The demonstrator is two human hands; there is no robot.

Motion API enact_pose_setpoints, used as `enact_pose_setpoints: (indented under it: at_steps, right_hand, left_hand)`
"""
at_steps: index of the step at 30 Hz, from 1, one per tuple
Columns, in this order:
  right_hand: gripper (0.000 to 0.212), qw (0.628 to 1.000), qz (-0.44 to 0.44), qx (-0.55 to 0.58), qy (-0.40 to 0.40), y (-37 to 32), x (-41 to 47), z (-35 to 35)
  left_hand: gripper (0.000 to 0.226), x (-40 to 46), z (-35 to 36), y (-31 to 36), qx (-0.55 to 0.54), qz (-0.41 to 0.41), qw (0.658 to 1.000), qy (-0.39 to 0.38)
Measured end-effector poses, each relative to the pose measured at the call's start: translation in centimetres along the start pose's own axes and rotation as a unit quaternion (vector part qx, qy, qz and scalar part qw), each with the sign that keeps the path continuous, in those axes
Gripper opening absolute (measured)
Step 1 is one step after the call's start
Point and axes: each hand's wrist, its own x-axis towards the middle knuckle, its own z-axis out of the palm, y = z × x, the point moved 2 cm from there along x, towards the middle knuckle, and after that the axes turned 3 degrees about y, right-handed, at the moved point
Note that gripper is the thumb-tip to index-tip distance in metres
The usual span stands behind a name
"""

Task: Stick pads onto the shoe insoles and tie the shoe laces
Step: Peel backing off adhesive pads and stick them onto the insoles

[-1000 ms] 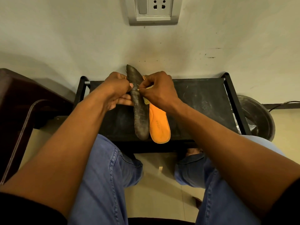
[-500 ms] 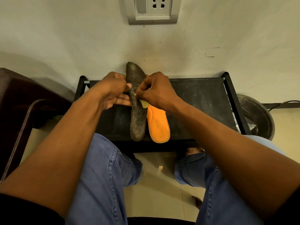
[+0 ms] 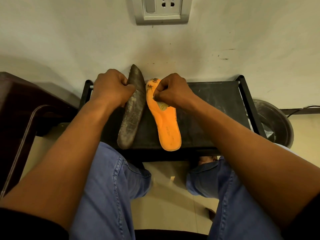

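- Orange insole (image 3: 166, 125) lies flat on the black stand (image 3: 220, 101), heel nearest.
- Dark insole (image 3: 132, 111) sits just beside it, tilted on edge, gripped by the curled left hand (image 3: 110, 89).
- Right hand (image 3: 173, 91) pinches what looks like a pale pad (image 3: 162, 106) against the orange insole.
- Wall socket (image 3: 161, 10) is above.

The dark insole (image 3: 132, 108) is showing a rough, matt, scuffed face flecked with pale grit, while the orange insole (image 3: 167, 122) is looking like smooth matt foam, worn and stained at its far end. The black shelf (image 3: 218, 108) under them is looking like dull, dusty fabric stretched in a black metal-looking frame. The jeans (image 3: 107, 187) are showing soft blue denim with stitched seams, and the wall socket plate (image 3: 161, 10) is shining like smooth plastic.
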Motion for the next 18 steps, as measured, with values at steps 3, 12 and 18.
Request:
enact_pose_setpoints:
  at_steps: [3,12,18]
  right_hand:
    - [0.007,1.0,0.0,-0.027,0.0,0.2,0.1,0.0]
    - [0.014,0.996,0.009,-0.09,0.009,0.8,0.1,0.4]
    - [0.017,0.991,0.031,-0.128,-0.006,1.1,-0.1,0.3]
  left_hand:
    - [0.015,-0.2,-1.1,-0.1,0.079,0.029,0.994,0.072]
    - [0.012,-1.4,0.9,1.5,0.226,0.084,0.964,0.108]
    - [0.017,-1.1,4.6,1.9,0.23,0.115,0.966,0.042]
